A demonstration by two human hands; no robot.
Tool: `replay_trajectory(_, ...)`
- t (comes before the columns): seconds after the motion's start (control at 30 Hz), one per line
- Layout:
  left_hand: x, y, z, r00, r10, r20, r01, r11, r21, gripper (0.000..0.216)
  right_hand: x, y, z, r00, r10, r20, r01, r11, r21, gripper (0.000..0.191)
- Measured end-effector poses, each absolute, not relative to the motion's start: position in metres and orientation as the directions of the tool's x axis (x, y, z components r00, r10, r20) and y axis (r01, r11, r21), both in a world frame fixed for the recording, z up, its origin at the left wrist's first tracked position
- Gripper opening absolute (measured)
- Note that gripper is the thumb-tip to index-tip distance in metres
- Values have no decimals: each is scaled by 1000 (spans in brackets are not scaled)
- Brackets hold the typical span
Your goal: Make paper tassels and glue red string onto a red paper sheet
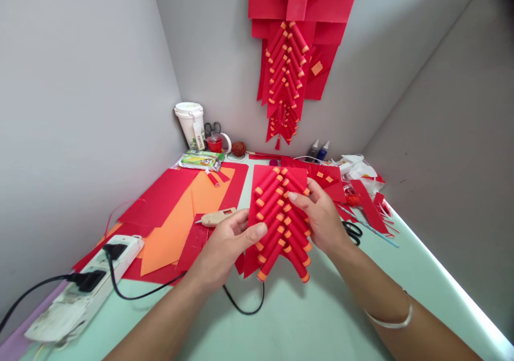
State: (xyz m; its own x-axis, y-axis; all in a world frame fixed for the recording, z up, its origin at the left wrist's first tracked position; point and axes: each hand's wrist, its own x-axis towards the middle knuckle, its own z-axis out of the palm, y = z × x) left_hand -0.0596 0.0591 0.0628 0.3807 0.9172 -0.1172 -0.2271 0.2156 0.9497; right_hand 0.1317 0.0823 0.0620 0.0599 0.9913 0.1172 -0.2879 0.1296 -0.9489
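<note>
Above the table (305, 323), both hands (225, 246) (323, 213) pinch the panel's (277, 219) sides.

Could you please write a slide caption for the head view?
Left hand and right hand hold a red panel bearing orange-tipped rolls over a pale green table.

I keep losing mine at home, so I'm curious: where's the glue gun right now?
In the head view, the beige glue gun lies left of centre among the red and orange paper sheets, just beyond the left hand.
</note>
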Motion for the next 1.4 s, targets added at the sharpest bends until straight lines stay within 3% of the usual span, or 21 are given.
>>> replay_trajectory(0.23,-58,60,59,328,934,-142,-304,247,920,31,117,65,63,-72,991,110,-195,94,-976,34)
replay_trajectory(0.37,-63,63,62,262,958,-120,-359,212,909,31,122,67,62,-137,982,128,-175,103,-979,54)
replay_trajectory(0.6,-73,68,71,60,993,-98,-468,115,876,31,120,65,54,-364,931,23,1,25,-1000,83)
replay_trajectory(0.93,-68,64,75,44,993,-111,-483,118,868,31,110,58,53,-201,978,54,92,74,-993,71)
replay_trajectory(1.4,-67,64,72,48,994,-97,-510,108,853,32,107,57,47,-144,985,94,133,113,-985,69)
